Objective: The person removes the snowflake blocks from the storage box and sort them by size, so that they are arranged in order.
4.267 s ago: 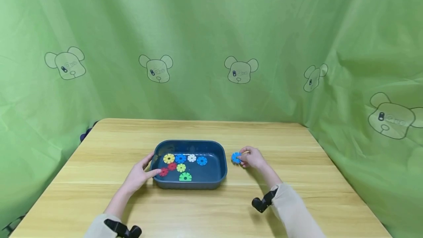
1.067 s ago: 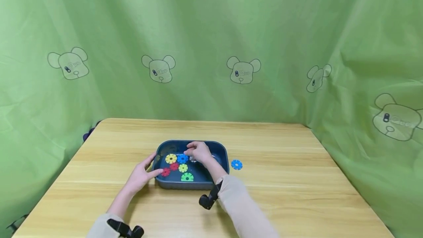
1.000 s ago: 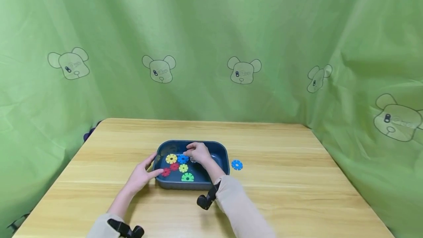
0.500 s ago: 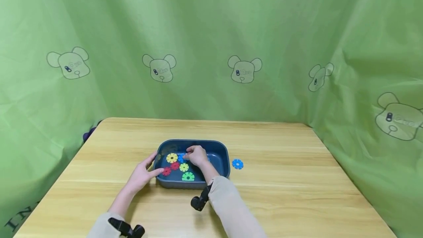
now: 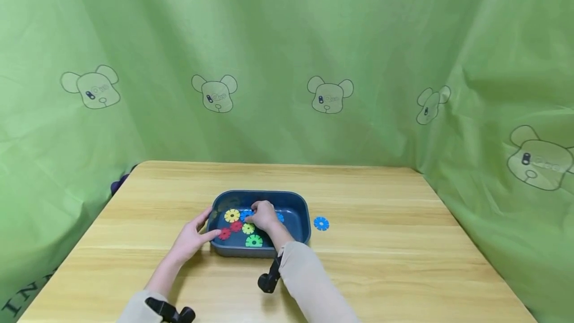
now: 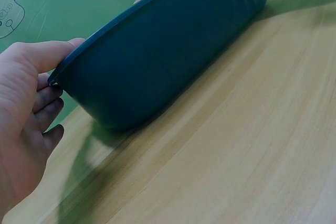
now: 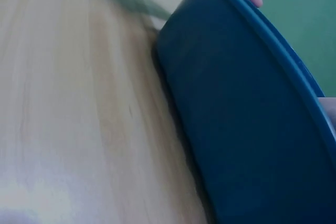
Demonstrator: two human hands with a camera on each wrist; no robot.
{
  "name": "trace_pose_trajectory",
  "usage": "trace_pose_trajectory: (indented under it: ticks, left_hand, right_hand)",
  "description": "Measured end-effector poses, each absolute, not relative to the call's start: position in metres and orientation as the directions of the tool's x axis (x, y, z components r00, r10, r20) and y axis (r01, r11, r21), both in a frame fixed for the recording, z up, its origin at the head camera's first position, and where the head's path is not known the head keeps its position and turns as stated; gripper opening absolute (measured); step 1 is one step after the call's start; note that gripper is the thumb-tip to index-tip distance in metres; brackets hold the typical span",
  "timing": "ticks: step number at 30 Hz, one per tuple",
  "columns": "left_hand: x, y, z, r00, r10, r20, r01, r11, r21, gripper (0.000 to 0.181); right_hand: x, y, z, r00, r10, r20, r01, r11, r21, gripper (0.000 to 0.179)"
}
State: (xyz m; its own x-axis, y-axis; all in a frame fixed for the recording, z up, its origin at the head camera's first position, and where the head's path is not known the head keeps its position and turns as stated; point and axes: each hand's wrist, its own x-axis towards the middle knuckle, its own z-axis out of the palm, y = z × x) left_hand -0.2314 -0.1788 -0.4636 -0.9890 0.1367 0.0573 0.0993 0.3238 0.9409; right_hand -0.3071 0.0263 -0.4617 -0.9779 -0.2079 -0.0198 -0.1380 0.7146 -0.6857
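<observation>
A dark blue rectangular tub stands on the table, several notched plastic discs lying flat inside. My left hand holds its left end, thumb over the rim and fingers outside, as the left wrist view also shows of the hand. My right hand reaches into the tub, its fingertips at a blue disc; whether they pinch it is too small to tell. Around it lie a yellow disc, two red discs, a yellow-green disc and a green disc. A second blue disc is partly hidden behind my right hand.
Another blue disc lies on the wooden table just right of the tub. A green curtain hangs behind and at both sides. The tub's front wall rises beside my right wrist.
My right hand released a blue disc on the table right of the tub, then moved left into the tub. Lately it shifted slightly nearer me. My left hand keeps its hold.
</observation>
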Motion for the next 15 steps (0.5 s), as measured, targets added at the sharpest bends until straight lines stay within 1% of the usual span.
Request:
trace_pose_trajectory:
  ticks: [9, 15]
  left_hand:
    - [-0.2317, -0.1785, -0.4638, -0.989, 0.131, 0.067, 0.107, 0.327, 0.939, 0.072]
    - [-0.2331, -0.1801, -0.4666, -0.989, 0.141, 0.048, 0.092, 0.322, 0.942, 0.073]
  right_hand:
    - [-0.3031, 0.0231, -0.4578, -0.971, -0.237, -0.031, -0.166, 0.763, -0.624, 0.035]
    - [-0.303, 0.0218, -0.4579, -0.97, -0.228, -0.078, -0.139, 0.793, -0.593, 0.035]
